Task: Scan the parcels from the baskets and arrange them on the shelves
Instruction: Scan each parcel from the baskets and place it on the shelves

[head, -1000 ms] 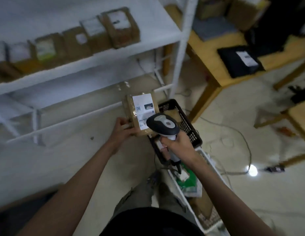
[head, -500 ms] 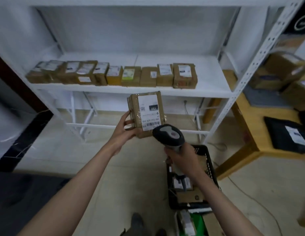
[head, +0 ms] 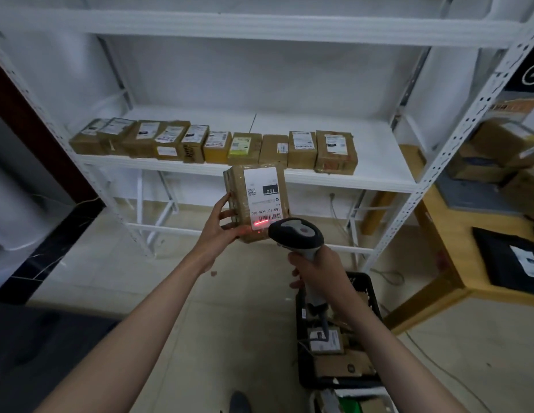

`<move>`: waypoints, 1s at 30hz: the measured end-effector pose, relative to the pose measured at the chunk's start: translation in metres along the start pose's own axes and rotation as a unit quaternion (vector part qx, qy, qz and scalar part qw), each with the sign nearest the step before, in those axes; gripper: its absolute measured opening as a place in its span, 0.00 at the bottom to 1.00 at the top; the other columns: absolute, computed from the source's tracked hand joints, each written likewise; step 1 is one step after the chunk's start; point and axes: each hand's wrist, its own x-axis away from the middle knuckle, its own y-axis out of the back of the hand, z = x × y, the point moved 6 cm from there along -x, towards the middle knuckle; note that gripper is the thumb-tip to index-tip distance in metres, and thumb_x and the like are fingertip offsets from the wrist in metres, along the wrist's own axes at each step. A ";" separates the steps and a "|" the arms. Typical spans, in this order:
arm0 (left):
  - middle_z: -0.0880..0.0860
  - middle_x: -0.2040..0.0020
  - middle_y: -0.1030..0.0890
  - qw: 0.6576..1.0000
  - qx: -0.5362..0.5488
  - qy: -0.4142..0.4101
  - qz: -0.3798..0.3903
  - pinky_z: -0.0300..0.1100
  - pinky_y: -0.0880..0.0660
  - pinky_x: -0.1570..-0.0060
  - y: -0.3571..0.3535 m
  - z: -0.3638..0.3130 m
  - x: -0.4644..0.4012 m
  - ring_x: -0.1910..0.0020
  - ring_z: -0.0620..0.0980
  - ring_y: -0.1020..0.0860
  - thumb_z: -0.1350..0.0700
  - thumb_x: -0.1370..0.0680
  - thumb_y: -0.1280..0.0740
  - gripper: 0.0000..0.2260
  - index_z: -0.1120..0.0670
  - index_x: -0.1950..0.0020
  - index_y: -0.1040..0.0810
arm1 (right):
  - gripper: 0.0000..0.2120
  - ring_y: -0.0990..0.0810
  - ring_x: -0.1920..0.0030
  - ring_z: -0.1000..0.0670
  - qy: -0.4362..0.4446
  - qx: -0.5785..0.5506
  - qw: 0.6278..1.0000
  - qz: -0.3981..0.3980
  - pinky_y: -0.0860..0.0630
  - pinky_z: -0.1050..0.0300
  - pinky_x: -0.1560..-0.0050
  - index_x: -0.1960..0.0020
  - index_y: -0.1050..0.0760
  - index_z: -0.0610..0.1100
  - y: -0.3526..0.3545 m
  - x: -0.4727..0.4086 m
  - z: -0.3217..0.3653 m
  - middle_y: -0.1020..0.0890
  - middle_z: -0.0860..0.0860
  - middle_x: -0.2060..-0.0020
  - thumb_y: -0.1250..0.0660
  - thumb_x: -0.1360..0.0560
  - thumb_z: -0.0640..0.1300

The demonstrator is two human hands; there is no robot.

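From the head camera, your left hand has its grip closed around a brown parcel, held upright in front of the white shelf. Your right hand is wrapped tight on the scanner, whose red line falls across the barcode label. A row of parcels sits on the shelf; the black basket stands on the floor below.

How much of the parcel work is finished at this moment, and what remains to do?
Done: a row of parcels already stands on the shelf. In hand: the left hand holds a parcel while the right hand aims the scanner, its red line on the barcode. Left: placing this one, plus more parcels in the black basket.
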 end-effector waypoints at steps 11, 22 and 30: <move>0.50 0.37 0.21 0.998 0.007 0.028 0.048 0.38 0.18 0.56 -0.012 -0.009 -0.046 0.41 0.47 0.20 0.51 0.25 0.24 0.35 0.35 0.24 0.38 | 0.13 0.16 0.50 0.55 0.036 -0.132 0.987 -0.079 0.15 0.54 0.55 0.45 0.22 0.56 0.023 -0.052 0.020 0.15 0.57 0.53 0.32 0.21 0.38; 0.50 0.35 0.21 0.988 0.013 0.045 0.144 0.44 0.19 0.50 -0.096 -0.028 -0.098 0.41 0.48 0.19 0.48 0.23 0.27 0.23 0.44 0.31 0.33 | 0.10 0.17 0.46 0.49 0.020 -0.143 0.961 -0.236 0.18 0.53 0.47 0.41 0.20 0.48 0.074 -0.082 0.021 0.14 0.51 0.50 0.30 0.22 0.42; 0.46 0.33 0.25 0.980 -0.074 -0.008 0.187 0.40 0.22 0.49 -0.181 -0.054 -0.151 0.42 0.44 0.22 0.48 0.22 0.30 0.25 0.48 0.26 0.31 | 0.08 0.18 0.46 0.54 0.021 -0.138 0.943 -0.303 0.20 0.52 0.41 0.48 0.22 0.56 0.133 -0.116 0.020 0.15 0.54 0.49 0.30 0.21 0.43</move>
